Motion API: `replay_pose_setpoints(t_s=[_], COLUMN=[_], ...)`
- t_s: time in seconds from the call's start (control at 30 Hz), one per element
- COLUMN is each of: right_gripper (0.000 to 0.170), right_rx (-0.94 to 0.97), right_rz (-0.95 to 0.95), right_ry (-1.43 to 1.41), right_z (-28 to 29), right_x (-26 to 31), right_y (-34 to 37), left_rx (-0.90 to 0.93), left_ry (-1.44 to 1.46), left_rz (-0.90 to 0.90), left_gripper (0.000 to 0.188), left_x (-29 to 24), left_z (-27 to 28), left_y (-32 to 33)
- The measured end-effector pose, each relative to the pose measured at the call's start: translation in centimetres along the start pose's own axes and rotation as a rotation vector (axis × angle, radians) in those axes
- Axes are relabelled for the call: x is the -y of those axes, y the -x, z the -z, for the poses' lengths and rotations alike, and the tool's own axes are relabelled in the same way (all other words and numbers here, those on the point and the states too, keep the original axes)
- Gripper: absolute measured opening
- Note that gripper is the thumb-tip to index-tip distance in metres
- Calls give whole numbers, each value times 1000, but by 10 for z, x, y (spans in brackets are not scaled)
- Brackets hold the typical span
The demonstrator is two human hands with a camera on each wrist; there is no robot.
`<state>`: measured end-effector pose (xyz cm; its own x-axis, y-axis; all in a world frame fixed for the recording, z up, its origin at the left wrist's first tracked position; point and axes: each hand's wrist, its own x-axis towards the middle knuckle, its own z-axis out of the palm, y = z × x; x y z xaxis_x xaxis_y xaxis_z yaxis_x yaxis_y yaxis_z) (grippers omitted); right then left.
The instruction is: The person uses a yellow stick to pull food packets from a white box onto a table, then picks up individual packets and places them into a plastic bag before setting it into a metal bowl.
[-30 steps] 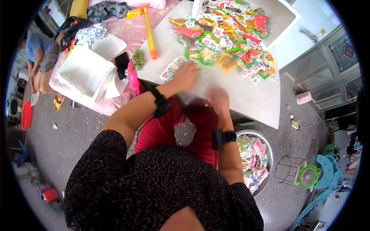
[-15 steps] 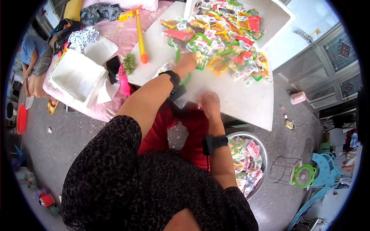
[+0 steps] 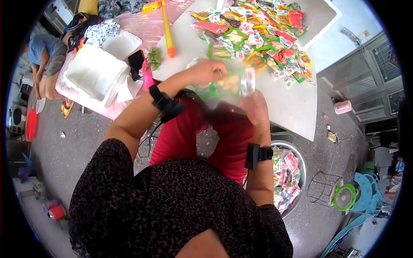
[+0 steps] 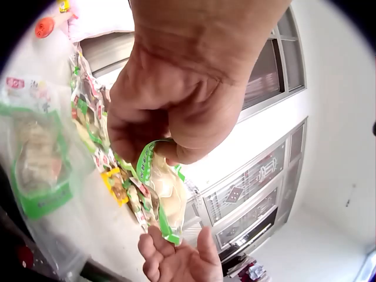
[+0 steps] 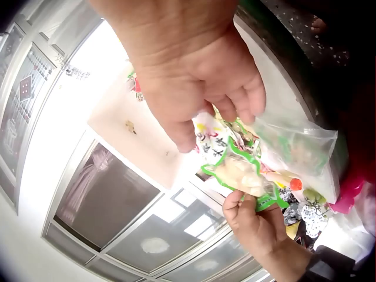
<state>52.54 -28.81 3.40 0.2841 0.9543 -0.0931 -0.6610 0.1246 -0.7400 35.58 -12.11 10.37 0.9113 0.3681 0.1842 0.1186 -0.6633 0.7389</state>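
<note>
My left hand (image 3: 207,71) pinches one end of a green-edged clear packet (image 3: 232,82) of pale food above the table's near edge. In the left wrist view, thumb and fingers of the left hand (image 4: 170,111) grip the green rim of the packet (image 4: 170,200). My right hand (image 3: 256,108) is beside the packet's other end, its fingers extended; in the right wrist view the right hand (image 5: 202,82) holds nothing. A clear bag (image 5: 299,147) with another green-edged packet inside lies at the table's near edge.
Many colourful packets (image 3: 258,34) are heaped at the back of the table (image 3: 292,107), by a white foam box (image 3: 320,21). A metal basin (image 3: 304,172) of packets stands on the floor at right. A yellow stick (image 3: 167,30), phone (image 3: 136,64) and open foam box (image 3: 92,79) are at left.
My left hand has come back from the heap toward my body with a green-edged packet. My right hand is now close to that packet's end. The head view has shifted slightly.
</note>
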Motion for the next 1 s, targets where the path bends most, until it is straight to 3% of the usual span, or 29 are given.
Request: replay_pose_setpoints(t_s=[0.1,0.13,0.27,0.37,0.5,0.57,0.73,0.93,1.0], right_gripper=[27,25,22,20,19,20,21,19,19], right_rx=[17,27,-90,-183,-270,-314,-310,-317,-303], right_rz=[-128,-138,-123,-39,90,104,104,53,34], right_ry=[84,52,-54,-78,-36,-7,-2,10,-3], right_z=[-22,-19,-7,5,6,-5,-13,-18,-19], right_x=[5,1,-7,-6,-7,-5,-4,-5,-6], right_y=[21,25,46,57,58,57,49,42,38], left_rx=[148,218,-95,-310,-396,-368,-223,-295,-375], left_ry=[-11,23,610,247,-465,-567,-602,-390,-328], left_rz=[-64,56,277,333,92,114,208,307,263], left_gripper=[9,12,22,21,22,21,15,13,14], left_x=[-12,-17,-2,-1,-6,-11,1,-3,2], left_z=[-22,-27,-59,-66,-83,-89,-94,-83,-82], left_y=[22,27,35,34,37,35,30,33,33])
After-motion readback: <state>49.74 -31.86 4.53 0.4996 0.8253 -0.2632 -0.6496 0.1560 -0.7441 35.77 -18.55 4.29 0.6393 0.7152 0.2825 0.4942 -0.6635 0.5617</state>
